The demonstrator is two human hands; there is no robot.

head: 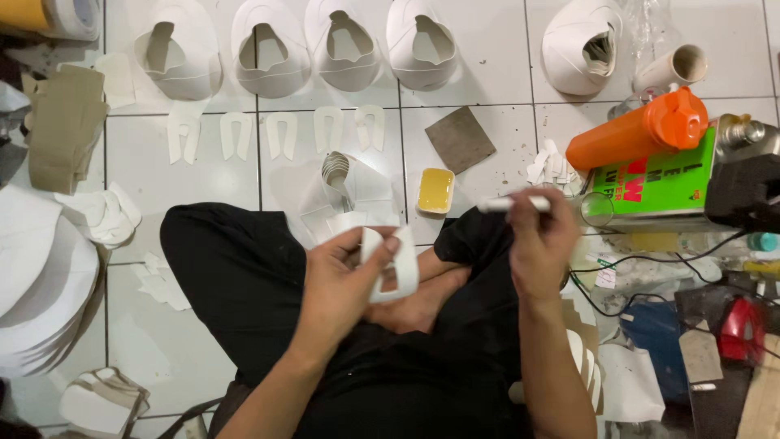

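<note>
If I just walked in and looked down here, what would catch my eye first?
Probably the orange bottle lying on a bright green tin at the right. Next, the row of white shoe uppers along the top of the tiled floor. In the middle, the left hand holds a white cut piece and the right hand a white brush handle.

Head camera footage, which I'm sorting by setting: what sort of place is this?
Probably a small shoemaking workshop set up on a tiled floor. White shoe uppers lie in a row, the left hand holds a white cut piece, and a green glue can sits nearby.
</note>
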